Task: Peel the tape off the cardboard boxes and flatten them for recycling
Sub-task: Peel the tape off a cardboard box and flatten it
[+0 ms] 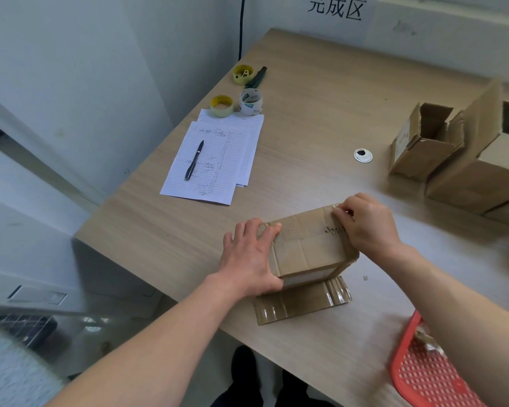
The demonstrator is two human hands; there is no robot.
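Between the hands sits the box (309,248): left hand (247,259) grips it, right hand (365,224) pinches its tape (337,211).

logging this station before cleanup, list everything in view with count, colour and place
taped box: 1, brown, near table edge, between both hands
open boxes: at least 2, brown, right side of table
tape rolls: 2, one yellow, one white, above the papers
yellow round part: 1, far left of table, beside a dark tool
lined papers: a few sheets, white, left side of table
pen: 1, black, lying on the papers
cable grommet: 1, white, mid table
mesh basket: 1, red, bottom right, scraps inside
wall sign: 1, white, black characters
table: 1, light wood
left hand: grips the box's left side
right hand: pinches tape at the box's far top edge
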